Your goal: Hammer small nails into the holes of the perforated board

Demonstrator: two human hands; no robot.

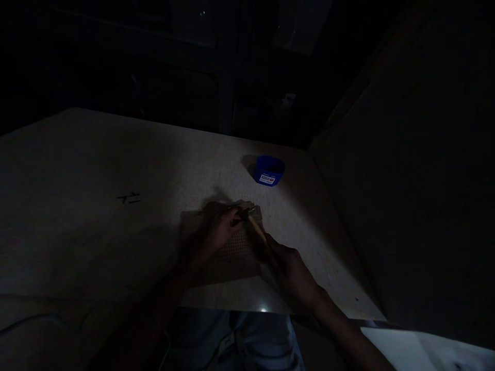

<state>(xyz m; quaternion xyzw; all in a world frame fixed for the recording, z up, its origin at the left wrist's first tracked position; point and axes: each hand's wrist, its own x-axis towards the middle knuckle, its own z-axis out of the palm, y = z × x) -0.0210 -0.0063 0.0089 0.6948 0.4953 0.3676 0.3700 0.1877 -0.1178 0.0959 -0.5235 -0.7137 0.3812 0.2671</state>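
Note:
The scene is very dark. A tan perforated board (pixel 235 252) lies flat on the pale table (pixel 116 170) near its front edge. My left hand (pixel 220 229) rests on the board's upper part, fingers curled near a small metal tip. My right hand (pixel 288 270) is closed round the wooden handle of a thin tool (pixel 256 225), whose metal tip touches the board's far edge beside my left fingers. What the left fingers pinch, if anything, is too dark to make out.
A small blue tub (pixel 269 170) with a label stands beyond the board. A few thin dark pins (pixel 129 197) lie to the left on the table. A dim partition wall (pixel 406 180) rises on the right. A white sheet (pixel 425 348) lies at the lower right.

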